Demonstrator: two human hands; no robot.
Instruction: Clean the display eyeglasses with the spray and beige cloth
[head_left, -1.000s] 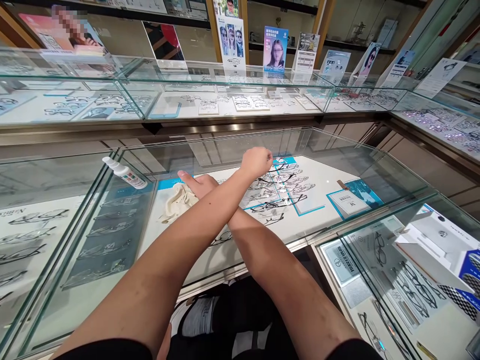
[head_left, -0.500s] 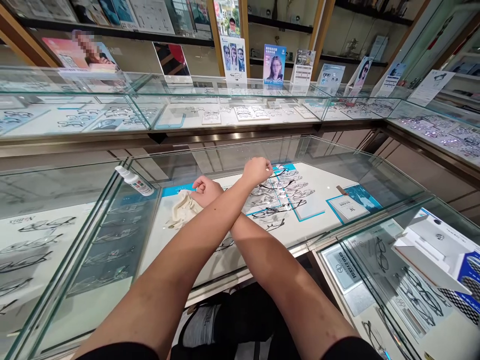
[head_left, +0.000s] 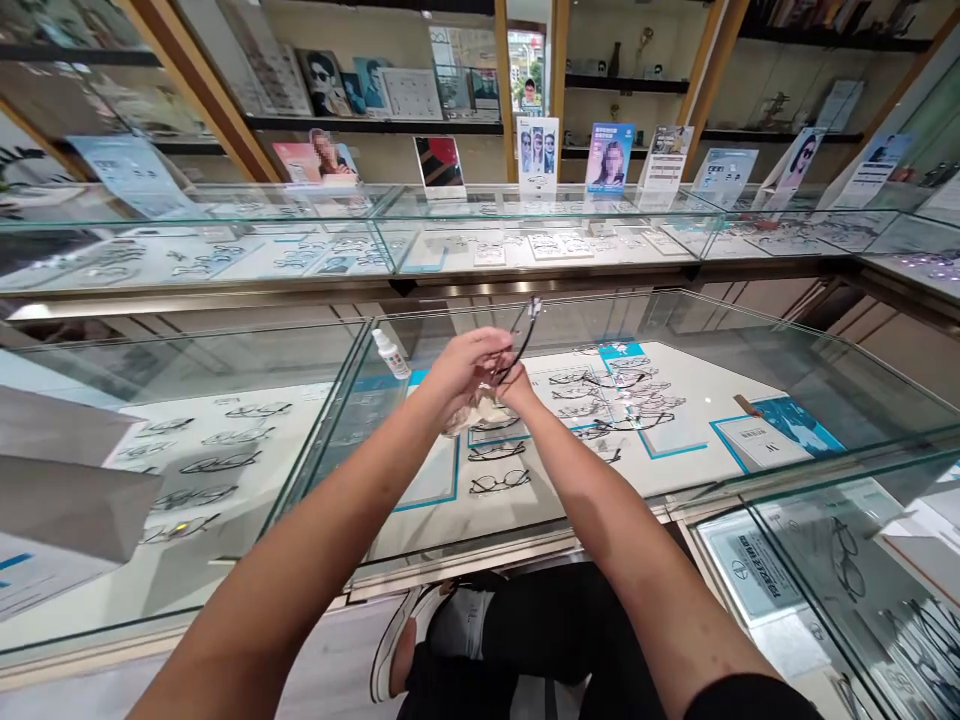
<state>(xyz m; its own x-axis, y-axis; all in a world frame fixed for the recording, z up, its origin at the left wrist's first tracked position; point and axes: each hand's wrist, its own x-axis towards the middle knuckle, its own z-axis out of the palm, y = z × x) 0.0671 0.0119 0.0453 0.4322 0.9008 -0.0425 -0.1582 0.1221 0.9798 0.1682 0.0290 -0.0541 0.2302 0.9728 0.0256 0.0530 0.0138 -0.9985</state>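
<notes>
Over the glass counter my left hand [head_left: 471, 368] is closed on a pair of dark-framed eyeglasses [head_left: 529, 328], which stick up past its fingertips. My right hand [head_left: 513, 388] is right beside it, fingers curled against a cream cloth [head_left: 480, 410] bunched below and between the hands. Part of the eyeglasses and most of the cloth are hidden by the fingers. A white spray bottle [head_left: 391, 354] stands on the glass to the left. Beneath the hands, rows of eyeglasses [head_left: 500, 482] lie inside the counter.
The glass counter [head_left: 405, 560] spans the front. More eyeglasses [head_left: 611, 380] lie to the right of my hands, near a blue-and-white card [head_left: 757, 440]. A grey-white box [head_left: 67, 500] stands at the left. Behind runs another glass showcase [head_left: 465, 215] with upright display cards [head_left: 610, 158].
My arms have uncrossed and the hands have come together. The left hand has lifted eyeglasses, and the cloth has come up off the counter. The view has turned left.
</notes>
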